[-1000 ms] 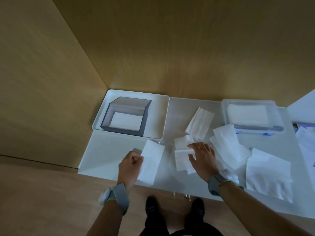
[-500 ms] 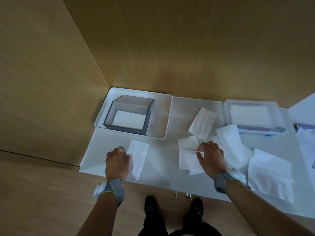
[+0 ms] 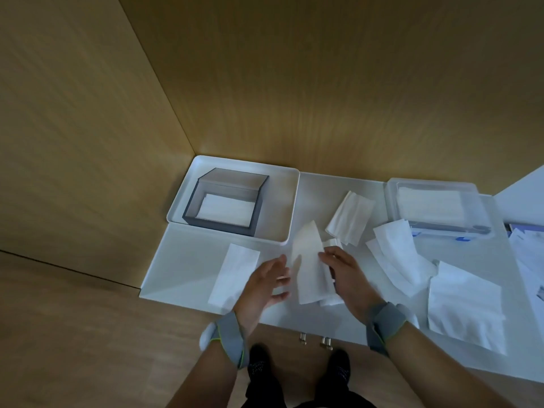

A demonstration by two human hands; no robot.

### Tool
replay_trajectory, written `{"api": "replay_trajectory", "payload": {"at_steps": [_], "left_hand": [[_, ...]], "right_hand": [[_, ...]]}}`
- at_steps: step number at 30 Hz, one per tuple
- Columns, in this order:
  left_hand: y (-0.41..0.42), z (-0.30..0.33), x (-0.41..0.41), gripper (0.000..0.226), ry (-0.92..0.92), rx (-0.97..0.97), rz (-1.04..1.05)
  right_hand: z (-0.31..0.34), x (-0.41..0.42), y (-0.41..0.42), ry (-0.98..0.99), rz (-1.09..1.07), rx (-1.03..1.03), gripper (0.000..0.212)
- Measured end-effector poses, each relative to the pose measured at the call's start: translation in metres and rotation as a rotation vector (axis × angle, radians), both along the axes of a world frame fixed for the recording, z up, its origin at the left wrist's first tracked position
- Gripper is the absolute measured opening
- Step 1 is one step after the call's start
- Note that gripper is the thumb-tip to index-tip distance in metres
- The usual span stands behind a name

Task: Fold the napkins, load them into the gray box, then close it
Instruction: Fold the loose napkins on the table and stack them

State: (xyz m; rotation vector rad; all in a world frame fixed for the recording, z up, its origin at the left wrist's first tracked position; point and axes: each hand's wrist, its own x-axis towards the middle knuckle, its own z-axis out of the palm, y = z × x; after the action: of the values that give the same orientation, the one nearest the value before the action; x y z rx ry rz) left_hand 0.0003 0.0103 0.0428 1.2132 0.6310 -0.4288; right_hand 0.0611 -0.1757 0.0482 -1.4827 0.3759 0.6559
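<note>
The gray box (image 3: 194, 219) stands open in a white tray (image 3: 282, 201) at the back left, its lid up, a white napkin lying inside (image 3: 225, 209). A folded napkin (image 3: 235, 272) lies flat on the table left of my hands. My right hand (image 3: 347, 275) pinches another napkin (image 3: 309, 269) and holds it lifted above the table. My left hand (image 3: 265, 285) is open, fingers spread, just left of that napkin. More napkins lie to the right: a pleated one (image 3: 350, 217), a loose pile (image 3: 397, 254) and a large flat one (image 3: 465, 313).
A clear lidded plastic container (image 3: 438, 204) with white sheets stands at the back right. Papers (image 3: 527, 254) lie at the far right edge. Wooden walls close the table's back and left. My feet stand below the front edge.
My left hand let go of the folded napkin and moved right, opening. My right hand picked a napkin off the table and raised it.
</note>
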Motion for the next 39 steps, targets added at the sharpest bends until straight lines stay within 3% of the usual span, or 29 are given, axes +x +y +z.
{"api": "replay_trajectory", "payload": {"at_steps": [4,8,11,13,16,19,24,27,31,34,36,39], "left_hand": [[-0.003,-0.001,-0.004,0.028,-0.019,-0.010,0.012],[0.016,-0.007,-0.011,0.026,-0.062,0.351,0.039],[0.029,-0.005,-0.012,0.015,-0.044,0.699,0.044],[0.029,-0.002,-0.015,0.015,-0.108,0.827,0.003],[0.020,0.013,-0.019,0.007,-0.219,0.767,-0.149],[0.024,0.014,-0.023,0.017,-0.284,0.667,-0.176],[0.045,0.000,-0.023,0.010,-0.153,0.613,0.195],[0.046,-0.006,-0.016,0.029,-0.020,0.410,0.108],[0.054,-0.012,-0.009,0.015,0.027,0.280,0.091],[0.070,-0.020,-0.006,0.022,0.041,0.238,0.026],[0.081,-0.026,-0.003,0.027,0.033,0.270,-0.001],[0.100,-0.039,0.005,0.027,-0.001,0.609,-0.047]], "right_hand": [[-0.009,-0.013,0.027,0.019,0.095,-0.018,0.025],[-0.014,-0.025,0.043,0.004,0.161,-0.127,0.016],[-0.016,-0.030,0.051,-0.125,0.188,-0.296,0.027],[-0.008,-0.032,0.062,-0.103,0.226,-0.173,0.036],[0.003,-0.036,0.078,0.008,0.325,0.073,0.043],[-0.002,-0.032,0.082,0.072,0.200,0.111,0.043],[-0.011,-0.025,0.075,0.168,0.133,0.143,0.030],[-0.011,-0.028,0.075,0.207,0.218,0.166,0.032],[-0.014,-0.029,0.071,0.211,0.252,0.145,0.031],[-0.018,-0.027,0.062,0.218,0.257,0.102,0.027],[-0.020,-0.026,0.056,0.233,0.261,0.107,0.026],[-0.021,-0.024,0.049,0.216,0.242,0.046,0.026]]}}
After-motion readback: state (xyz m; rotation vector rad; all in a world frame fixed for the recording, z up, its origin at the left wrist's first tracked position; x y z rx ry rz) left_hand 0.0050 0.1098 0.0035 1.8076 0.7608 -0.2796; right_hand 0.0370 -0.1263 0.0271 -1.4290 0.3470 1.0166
